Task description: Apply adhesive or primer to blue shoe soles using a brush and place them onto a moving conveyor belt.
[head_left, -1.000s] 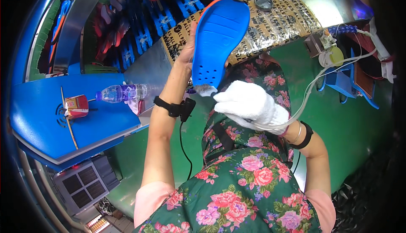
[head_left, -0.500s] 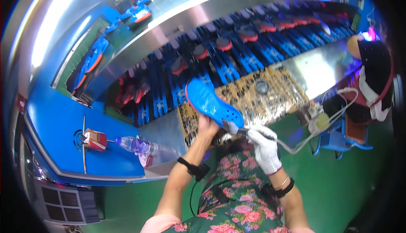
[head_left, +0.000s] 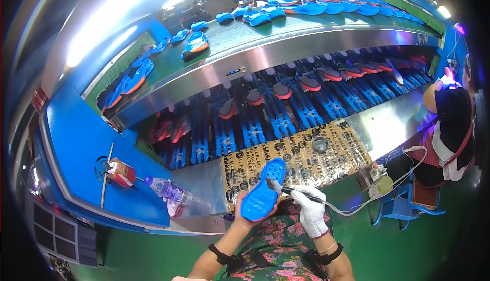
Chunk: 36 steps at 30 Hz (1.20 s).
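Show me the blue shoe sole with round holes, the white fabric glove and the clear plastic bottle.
Blue shoe sole with round holes (head_left: 261,194): head view, its middle.
White fabric glove (head_left: 311,213): head view, its middle.
Clear plastic bottle (head_left: 174,192): head view, purple label.

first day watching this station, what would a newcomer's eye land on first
Probably the bright blue sole low in the middle, held in the bare left hand, with a dark-handled tool in the white-gloved right hand reaching to it. Next, likely, the many blue pieces along the green surface at the top, and the white light strip at upper left.
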{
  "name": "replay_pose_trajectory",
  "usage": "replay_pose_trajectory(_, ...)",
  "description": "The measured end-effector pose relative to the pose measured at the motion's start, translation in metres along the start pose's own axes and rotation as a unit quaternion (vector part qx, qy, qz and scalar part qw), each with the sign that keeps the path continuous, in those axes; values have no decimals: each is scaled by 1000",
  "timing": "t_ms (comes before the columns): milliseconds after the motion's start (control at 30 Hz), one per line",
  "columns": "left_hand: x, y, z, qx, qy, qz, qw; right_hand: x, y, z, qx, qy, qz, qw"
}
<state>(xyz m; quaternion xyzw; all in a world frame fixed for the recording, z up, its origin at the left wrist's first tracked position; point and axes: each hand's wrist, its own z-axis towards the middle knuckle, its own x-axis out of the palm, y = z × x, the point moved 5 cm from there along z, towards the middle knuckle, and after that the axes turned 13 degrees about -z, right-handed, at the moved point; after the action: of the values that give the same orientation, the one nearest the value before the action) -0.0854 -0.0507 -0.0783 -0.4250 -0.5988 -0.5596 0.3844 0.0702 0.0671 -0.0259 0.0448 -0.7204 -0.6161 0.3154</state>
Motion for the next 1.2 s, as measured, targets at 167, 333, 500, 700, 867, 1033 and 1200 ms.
replay_pose_trajectory(167,2,34,8,98,-29,214,972,16,49,-5,-74,43,-101,991)
replay_pose_trajectory(333,19,63,30,-21,89,36,995,33,109,-3,-256,66,-276,924)
replay_pose_trajectory(500,29,60,41,63,33,34,997,46,134,-3,-354,35,-314,880)
replay_pose_trajectory(700,29,61,36,130,-2,148,980,55,136,2,-357,49,-311,880)
replay_pose_trajectory(867,17,60,27,128,5,196,972,68,148,-6,-447,57,-385,805)
replay_pose_trajectory(1033,14,65,25,36,71,132,988,74,140,-23,-512,104,-470,711)
replay_pose_trajectory(1200,20,63,28,68,92,153,982,59,124,-16,-355,111,-336,865)
